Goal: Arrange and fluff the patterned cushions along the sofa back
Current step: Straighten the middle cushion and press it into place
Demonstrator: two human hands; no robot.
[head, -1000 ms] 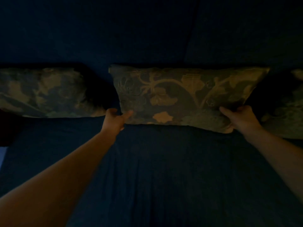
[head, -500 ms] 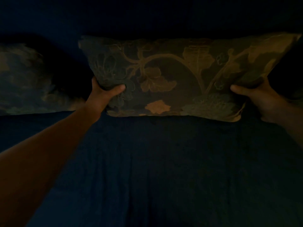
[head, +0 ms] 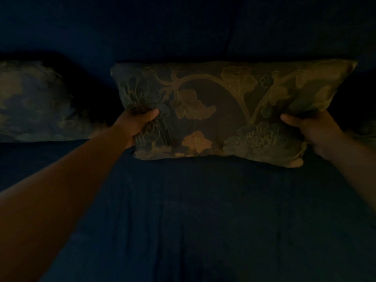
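- Head view, centre of the frame: you have the middle floral cushion [head: 223, 110] between both hands, its long side running left to right against the dark blue sofa back [head: 183, 33].
- Your left hand [head: 138, 123] is clenched on the cushion's lower left end, thumb across the front, and the fabric bunches into tight folds under the grip.
- Your right hand [head: 311, 131] is closed round the lower right end, thumb on the front face; the other fingers are hidden behind the cushion.
- What changed: a second ago both hands only reached for the bottom corners while the cushion lay flat and low. Since then you have taken hold further up the ends, and the cushion looks squeezed inward and raised slightly off the sofa seat [head: 203, 220]; in this dim light I cannot tell whether its bottom edge touches the seat.
- For the task, this reads as the fluffing step in hand: the filling is being pushed towards the middle, and the cushion is not yet set back square.
- Left edge of the frame: a second patterned cushion [head: 34, 102] leans on the sofa back, apart from the one you hold, with a dark gap between them.
- Far right edge: a sliver of a third cushion [head: 368, 131] shows just past your right wrist, too dark to describe.
- Judging by this, at least the centre cushion remains to be settled in line with its neighbours.
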